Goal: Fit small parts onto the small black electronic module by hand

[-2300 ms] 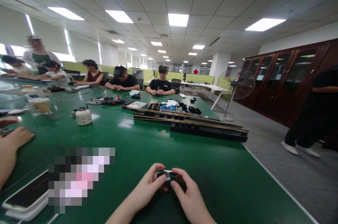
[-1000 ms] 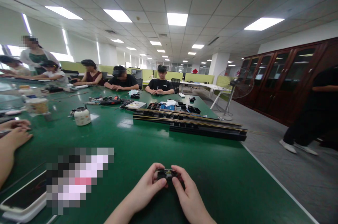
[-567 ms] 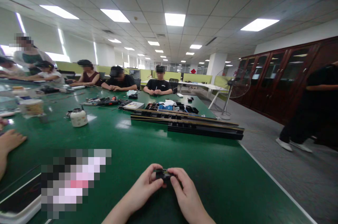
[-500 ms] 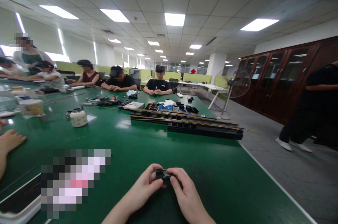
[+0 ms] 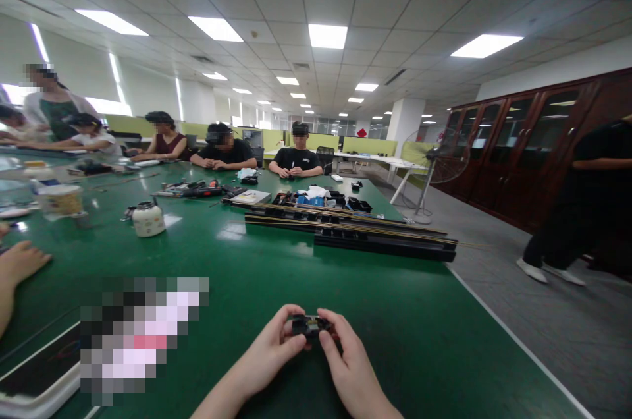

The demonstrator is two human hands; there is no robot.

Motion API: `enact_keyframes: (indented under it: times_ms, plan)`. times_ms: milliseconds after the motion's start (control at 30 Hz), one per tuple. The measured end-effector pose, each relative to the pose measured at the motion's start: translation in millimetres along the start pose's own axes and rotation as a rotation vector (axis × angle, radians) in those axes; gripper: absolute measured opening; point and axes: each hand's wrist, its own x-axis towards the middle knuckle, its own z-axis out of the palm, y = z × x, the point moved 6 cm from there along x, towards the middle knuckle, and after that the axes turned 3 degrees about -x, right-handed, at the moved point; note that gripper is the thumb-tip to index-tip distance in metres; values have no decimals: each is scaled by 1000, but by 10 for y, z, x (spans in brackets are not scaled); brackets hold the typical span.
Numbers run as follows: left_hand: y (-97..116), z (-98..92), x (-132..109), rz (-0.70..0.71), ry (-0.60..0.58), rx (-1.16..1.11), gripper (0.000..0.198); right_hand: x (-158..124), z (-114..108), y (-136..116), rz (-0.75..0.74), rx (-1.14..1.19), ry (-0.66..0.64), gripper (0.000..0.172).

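A small black part with some brassy or metallic detail in its middle is held between my two hands, just above the green table. My left hand grips its left end between thumb and fingers. The right end is pinched by my right hand, with the thumb in front and the fingers behind. What the part is exactly is too small to make out, and its ends are hidden by my fingers.
Long black rails with thin brass-coloured rods lie across the table ahead. A white patterned jar stands to the left. At left is another person's hand near a white-edged tray. Several people sit along the table's far side.
My right fingers have shifted slightly, and more of the black part's middle shows between my hands. Both hands still hold it in nearly the same place.
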Motion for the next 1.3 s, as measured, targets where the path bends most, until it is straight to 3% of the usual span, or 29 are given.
enact_keyframes:
  times_ms: [367,667,1000,1300]
  plan:
    - [-34,-43,34,6,18,2,35,-12,11,90,33,20,30,30]
    - [-42,-26,28,33,-8,-33,32,4,-3,-35,-83,-10,25,23]
    - [-70,-17,18,-25,-9,-64,44,12,9,27,-25,-9,6,21]
    - [-60,-1,19,-28,3,-52,41,10,11,16,8,-19,-25,21]
